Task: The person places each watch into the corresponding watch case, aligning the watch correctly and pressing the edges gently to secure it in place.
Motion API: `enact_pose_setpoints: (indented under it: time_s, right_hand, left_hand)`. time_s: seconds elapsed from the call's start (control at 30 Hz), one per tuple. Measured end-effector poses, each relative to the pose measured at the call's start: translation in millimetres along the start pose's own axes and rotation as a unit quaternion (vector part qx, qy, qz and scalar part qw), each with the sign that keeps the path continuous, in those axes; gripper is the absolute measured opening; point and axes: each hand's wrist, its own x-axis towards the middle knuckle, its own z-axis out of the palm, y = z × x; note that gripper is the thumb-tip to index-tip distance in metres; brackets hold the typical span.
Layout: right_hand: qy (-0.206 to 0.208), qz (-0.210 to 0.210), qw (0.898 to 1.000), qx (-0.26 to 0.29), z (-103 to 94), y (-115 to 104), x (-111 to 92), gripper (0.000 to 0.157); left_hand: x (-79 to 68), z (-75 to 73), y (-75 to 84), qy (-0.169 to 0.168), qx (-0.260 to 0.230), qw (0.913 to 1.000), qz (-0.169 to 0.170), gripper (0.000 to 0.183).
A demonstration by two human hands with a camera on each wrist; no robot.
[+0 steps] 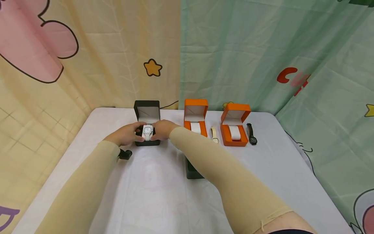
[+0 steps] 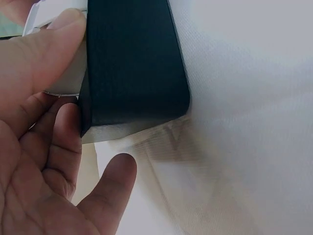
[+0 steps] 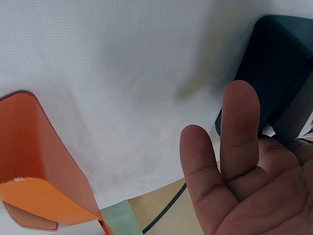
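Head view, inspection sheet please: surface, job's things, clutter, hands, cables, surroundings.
Surface: white-covered table, creased.
Job's things: white watch at the open black box, seating unclear.
Clutter: left orange box and right orange box, both open; pale watch, black watch, partly hidden dark box.
Hands: left hand and right hand both hold the white watch.
Cables: thin dark line behind the black box, cable or print unclear.
Surroundings: patterned yellow curtain and green curtain.

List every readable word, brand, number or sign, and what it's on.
"C": red print on the green curtain; letters after it lost in the fold, unreadable.
White watch: dial too small to read.
Gold watch: too small.
Black watch: too small.
Nothing else readable.
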Motion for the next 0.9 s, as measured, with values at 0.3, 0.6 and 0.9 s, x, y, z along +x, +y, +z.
enact_pose_setpoints:
  time_s: [0.3,0.6,0.9]
  right_hand:
    - [-0.001,-0.012,1.0,-0.025,2.9,2.7,4.7,0.06]
    - [0.004,-0.004,0.999,-0.034,3.9,1.5,5.7,0.053]
    - [0.001,-0.009,0.999,-0.047,0.8,-1.0,0.6,0.054]
  left_hand:
    - [-0.2,-1.8,-1.0,-0.003,-0.002,1.0,0.008,0.076]
    - [3.7,3.1,-3.5,0.014,-0.005,0.9998,0.013,0.072]
    - [3.1,4.2,-4.1,0.015,0.002,0.9998,0.011,0.07]
